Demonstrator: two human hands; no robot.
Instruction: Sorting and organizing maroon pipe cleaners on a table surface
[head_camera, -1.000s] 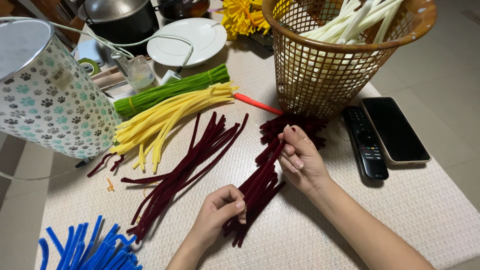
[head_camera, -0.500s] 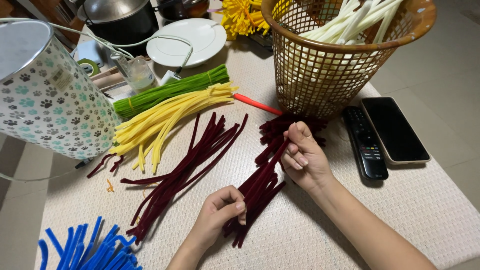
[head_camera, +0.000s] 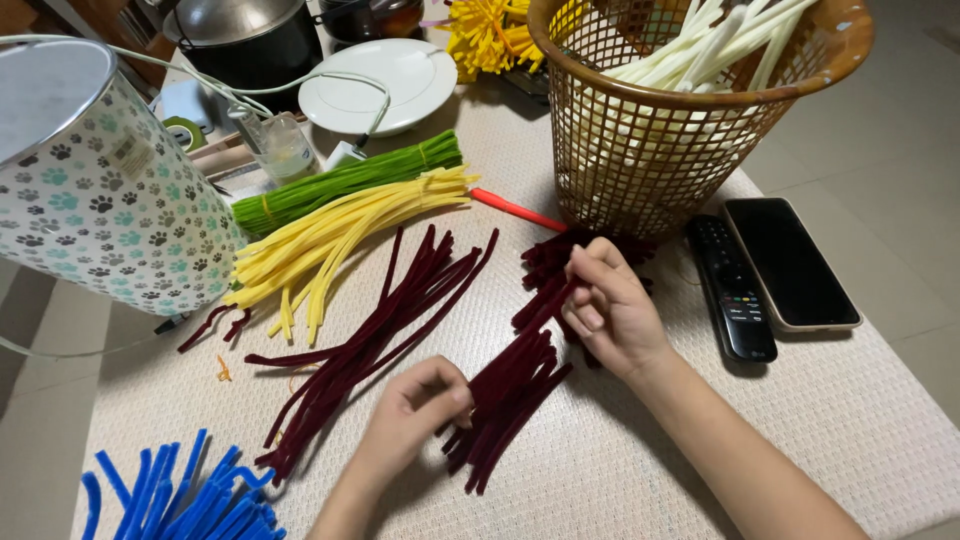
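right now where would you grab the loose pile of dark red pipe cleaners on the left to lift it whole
Probably around the middle of the loose dark red pile, from above, fingers across the stems. They lie flat on the table, bunched at mid-length but fanning apart at both ends.

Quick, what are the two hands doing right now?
Left hand: closed, pinching the near end of the short maroon pipe-cleaner bundle.
Right hand: closed on the same bundle's far end.
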